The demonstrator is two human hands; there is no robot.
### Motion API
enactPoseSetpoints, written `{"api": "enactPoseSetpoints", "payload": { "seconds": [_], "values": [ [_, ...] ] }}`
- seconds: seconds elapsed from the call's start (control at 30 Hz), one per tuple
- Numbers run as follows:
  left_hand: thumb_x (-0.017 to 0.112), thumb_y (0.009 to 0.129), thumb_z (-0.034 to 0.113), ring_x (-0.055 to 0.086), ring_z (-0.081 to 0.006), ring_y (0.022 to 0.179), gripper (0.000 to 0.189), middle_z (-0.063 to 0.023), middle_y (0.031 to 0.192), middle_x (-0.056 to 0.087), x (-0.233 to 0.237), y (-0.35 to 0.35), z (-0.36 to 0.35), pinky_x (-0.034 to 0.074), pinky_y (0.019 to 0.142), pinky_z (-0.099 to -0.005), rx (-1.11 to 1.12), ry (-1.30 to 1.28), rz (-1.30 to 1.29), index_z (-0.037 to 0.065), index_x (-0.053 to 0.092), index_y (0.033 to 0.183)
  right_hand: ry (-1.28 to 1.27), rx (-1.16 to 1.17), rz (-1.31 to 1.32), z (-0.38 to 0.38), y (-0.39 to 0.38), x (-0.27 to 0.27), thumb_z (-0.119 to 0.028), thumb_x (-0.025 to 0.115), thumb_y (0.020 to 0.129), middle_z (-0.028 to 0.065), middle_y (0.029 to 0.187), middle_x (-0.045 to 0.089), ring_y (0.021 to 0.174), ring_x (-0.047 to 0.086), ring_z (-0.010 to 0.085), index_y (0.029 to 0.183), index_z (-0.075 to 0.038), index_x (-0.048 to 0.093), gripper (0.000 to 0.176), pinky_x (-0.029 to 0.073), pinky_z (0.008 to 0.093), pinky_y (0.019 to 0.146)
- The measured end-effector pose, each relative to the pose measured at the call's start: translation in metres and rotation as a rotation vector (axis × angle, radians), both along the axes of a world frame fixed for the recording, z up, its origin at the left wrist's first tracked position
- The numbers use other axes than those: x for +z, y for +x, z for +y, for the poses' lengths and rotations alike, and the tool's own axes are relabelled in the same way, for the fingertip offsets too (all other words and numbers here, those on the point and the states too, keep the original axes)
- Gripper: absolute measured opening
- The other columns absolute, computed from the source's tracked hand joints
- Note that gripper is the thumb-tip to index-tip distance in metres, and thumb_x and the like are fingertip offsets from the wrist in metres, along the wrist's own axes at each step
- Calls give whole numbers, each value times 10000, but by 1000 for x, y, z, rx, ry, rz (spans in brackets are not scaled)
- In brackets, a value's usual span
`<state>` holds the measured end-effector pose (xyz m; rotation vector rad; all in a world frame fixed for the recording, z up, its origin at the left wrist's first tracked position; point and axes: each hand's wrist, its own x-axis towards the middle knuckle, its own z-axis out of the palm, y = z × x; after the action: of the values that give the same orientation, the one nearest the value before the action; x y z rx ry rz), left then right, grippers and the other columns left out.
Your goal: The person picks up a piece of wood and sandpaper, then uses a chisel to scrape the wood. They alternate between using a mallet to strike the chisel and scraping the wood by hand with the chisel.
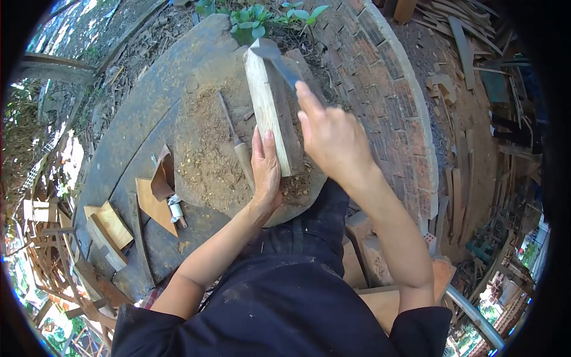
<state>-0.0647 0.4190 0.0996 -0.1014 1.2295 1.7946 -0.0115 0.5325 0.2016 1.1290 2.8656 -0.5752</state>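
Block (270, 110): squared length of pale wood, one face weathered grey; stands on end, leaning away, on stump (202, 172), amid sawdust and chips. Left hand (266, 169): lies flat against the block's lower left face, fingers straight and close together, bracing rather than wrapping; thumb not clearly seen. Right hand (333, 140): closed in a fist round a tool handle hidden inside it. Blade (276, 59): dark, juts from that fist to the block's top corner; touching or just above, cannot tell which. Handling, by judgement: stiff, dense, probably weighty for one hand; dry rough faces, unlikely to slip; not fragile, though liable to splinter at the edges and to tip on loose sawdust. Best held low on the long faces, near the foot, well clear of the blade end. Chisel (233, 134): lies on the stump just left of the block, handle beside the left hand. Offcuts (110, 226) and curled brown sheet (162, 178): on dark boards left of the stump. Brick paving (386, 71): to the right. Plant (253, 21): beyond the block
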Motion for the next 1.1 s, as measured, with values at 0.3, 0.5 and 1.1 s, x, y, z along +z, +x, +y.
{"api": "enactPoseSetpoints", "payload": {
  "seconds": [0.3,0.5,1.1],
  "values": [
    [472,1077,428,566,-167,1218,647,-106,1408,540,-6,6,1,489,1020,-333,61,-46,11,91,260,1586,-83,91,-97,-38,67,37,-197,620,948,213,754,651,576,661,420,1532,-195,406,622,557,544,581],
    [437,1085,440,593,-177,1169,605,-97,1349,567,-9,6,0,518,980,-351,25,-61,64,91,295,1558,19,61,23,21,11,-5,-206,563,991,275,751,668,702,673,451,1432,-126,500,453,550,544,617],
    [385,979,710,678,-292,885,732,-132,1067,637,5,-2,-11,579,806,-456,-102,99,-261,70,521,1308,10,93,18,40,-14,-29,-244,588,967,314,865,694,828,710,455,1462,-116,465,526,579,550,719]
  ]
}}
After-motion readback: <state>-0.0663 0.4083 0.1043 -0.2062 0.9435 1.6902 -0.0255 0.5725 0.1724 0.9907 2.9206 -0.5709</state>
